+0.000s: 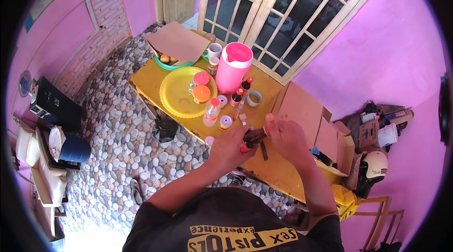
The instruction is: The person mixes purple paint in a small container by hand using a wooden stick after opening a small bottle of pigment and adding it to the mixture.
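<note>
Left hand (232, 145) wrapped around glossy dark bottle (255, 137) above scuffed yellow table (278, 169); right hand (287, 137) against red cap (267, 131), grip hidden. From bottle: smooth cylindrical jug (230, 71), 11 o'clock; scalloped tray (168, 103), 10.

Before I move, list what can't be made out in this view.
All in the head view:
- Dark bottle: part of its red label, behind the left hand.
- Red cap: whether it is loose; the right hand partly hides it.
- Green basin: most contents, under the brown sheet.
- Pink jug: inside, hidden by its lid.
- Black object, far right: cut off by the dark lens border.
</note>
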Motion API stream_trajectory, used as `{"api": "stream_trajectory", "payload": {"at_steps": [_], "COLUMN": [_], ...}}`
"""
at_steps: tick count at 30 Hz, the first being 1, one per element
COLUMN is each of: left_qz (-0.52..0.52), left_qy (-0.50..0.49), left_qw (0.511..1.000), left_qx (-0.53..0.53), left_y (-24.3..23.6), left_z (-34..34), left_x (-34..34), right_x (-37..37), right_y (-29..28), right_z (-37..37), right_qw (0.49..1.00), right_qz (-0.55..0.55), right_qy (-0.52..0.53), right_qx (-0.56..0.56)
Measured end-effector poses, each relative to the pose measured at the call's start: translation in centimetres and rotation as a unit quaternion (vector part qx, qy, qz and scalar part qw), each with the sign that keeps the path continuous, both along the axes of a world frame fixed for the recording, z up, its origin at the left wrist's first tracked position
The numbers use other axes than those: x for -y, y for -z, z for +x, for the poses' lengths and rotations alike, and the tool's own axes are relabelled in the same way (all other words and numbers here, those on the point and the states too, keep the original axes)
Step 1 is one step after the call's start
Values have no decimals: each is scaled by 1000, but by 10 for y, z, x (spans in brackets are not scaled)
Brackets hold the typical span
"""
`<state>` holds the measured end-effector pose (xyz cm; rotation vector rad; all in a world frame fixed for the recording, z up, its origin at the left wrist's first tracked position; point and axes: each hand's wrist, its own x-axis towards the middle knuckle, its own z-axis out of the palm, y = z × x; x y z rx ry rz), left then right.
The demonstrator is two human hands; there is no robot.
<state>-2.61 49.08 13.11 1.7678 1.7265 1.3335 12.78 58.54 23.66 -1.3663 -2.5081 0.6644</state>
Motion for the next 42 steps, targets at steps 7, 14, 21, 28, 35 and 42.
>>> {"api": "stream_trajectory", "payload": {"at_steps": [7,14,21,28,35,42], "left_qz": [28,50,-23,-62,-25,-32], "left_qy": [-59,-53,107,167,122,155], "left_qw": [997,997,985,934,961,947], "left_qx": [-30,-24,136,311,246,280], "left_y": [-6,-14,-24,-33,-47,-44], "left_z": [-15,-38,-50,-60,-64,-59], "left_x": [17,36,51,54,55,51], "right_x": [4,-8,-20,2,20,10], "right_y": [-1,9,-8,-53,-79,-77], "right_z": [-29,-46,-53,-48,-46,-38], "right_qw": [989,956,881,938,956,897], "right_qz": [133,177,195,12,-42,-20], "right_qy": [-64,-199,-396,-339,-289,-415], "right_qx": [-24,-118,-172,-70,-22,-150]}}
